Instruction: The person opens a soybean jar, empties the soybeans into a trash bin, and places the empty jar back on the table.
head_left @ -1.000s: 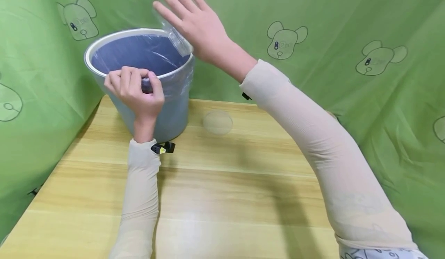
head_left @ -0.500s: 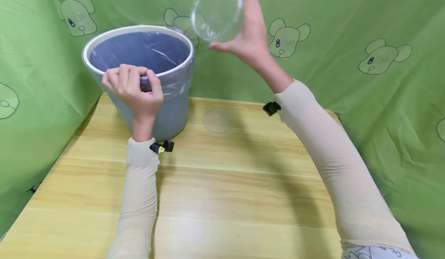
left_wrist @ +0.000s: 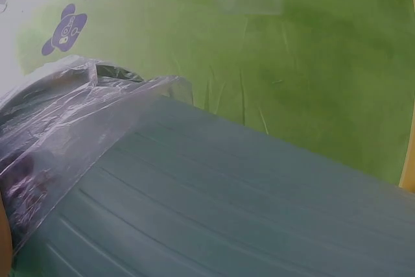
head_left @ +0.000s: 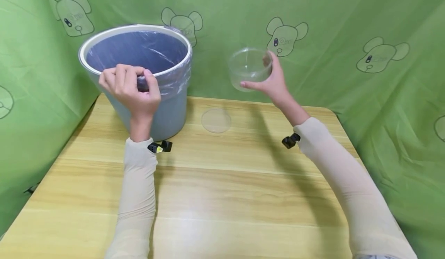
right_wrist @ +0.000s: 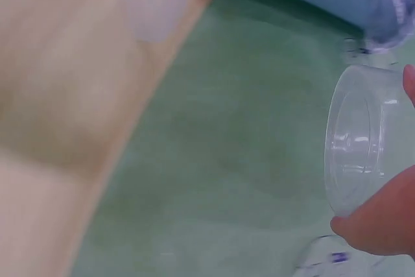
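My left hand (head_left: pixel 131 91) grips the near rim of a blue-grey trash can (head_left: pixel 172 116), with the fingers hooked over it. The can leans over at the table's back left, and a clear plastic bag liner (head_left: pixel 175 82) is folded over its white rim. My right hand (head_left: pixel 278 82) holds a clear round plastic container (head_left: pixel 247 75) by its side, mouth up, above the table's back edge. Its floor faces the right wrist camera, and the container (right_wrist: pixel 360 141) looks see-through there. A flat transparent round lid (head_left: pixel 216 121) lies on the table between can and container.
The wooden table (head_left: pixel 222 197) fills the foreground and ends at a back edge below the container. A green printed curtain (head_left: pixel 313 4) hangs behind it and along both sides.
My right hand has come away from above the can's right rim, moving right and down with the container and turning it mouth up. My left hand keeps its grip on the rim.
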`<state>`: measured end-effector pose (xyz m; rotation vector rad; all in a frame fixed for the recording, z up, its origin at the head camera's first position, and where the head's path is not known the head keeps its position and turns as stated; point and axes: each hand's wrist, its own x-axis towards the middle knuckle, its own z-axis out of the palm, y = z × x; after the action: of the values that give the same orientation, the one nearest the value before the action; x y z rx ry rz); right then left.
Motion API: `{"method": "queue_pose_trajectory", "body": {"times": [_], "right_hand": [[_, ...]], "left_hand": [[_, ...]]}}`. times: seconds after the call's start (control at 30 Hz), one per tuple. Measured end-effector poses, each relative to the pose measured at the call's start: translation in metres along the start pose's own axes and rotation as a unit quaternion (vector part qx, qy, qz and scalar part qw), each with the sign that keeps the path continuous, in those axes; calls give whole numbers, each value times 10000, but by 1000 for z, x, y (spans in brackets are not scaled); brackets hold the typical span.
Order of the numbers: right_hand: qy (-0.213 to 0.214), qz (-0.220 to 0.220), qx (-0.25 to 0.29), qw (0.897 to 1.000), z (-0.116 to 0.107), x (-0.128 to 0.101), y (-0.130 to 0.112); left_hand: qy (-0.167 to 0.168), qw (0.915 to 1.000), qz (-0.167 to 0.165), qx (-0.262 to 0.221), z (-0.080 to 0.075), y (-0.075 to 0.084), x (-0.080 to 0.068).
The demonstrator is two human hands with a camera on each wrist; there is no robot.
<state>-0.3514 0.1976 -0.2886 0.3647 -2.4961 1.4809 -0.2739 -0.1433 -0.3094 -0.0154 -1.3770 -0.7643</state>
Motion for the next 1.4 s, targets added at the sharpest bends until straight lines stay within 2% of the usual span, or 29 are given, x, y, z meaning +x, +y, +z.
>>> {"method": "queue_pose_trajectory", "body": {"times": [0.27, 0.6, 0.77, 0.9, 1.17, 1.4], "right_hand": [[-365, 645, -6, 9972, 0, -22, 60], [-693, 1066, 262, 9915, 11, -45, 104], [-806, 1226, 15, 9892, 17, -51, 118], [-874, 1192, -74, 9890, 24, -52, 125], [-840, 1377, 80, 9869, 29, -56, 134], [-1016, 1437, 119, 9843, 31, -57, 132]], "left_hand": [[-15, 10000, 18, 24, -1, -1, -1], [-33, 10000, -24, 29, -1, -1, -3], [-56, 10000, -41, 21, -1, 0, -3], [-55, 10000, -64, 35, -1, 0, -1], [-68, 10000, -50, 47, -2, 1, -2], [-80, 9999, -62, 60, -1, 1, 0]]}}
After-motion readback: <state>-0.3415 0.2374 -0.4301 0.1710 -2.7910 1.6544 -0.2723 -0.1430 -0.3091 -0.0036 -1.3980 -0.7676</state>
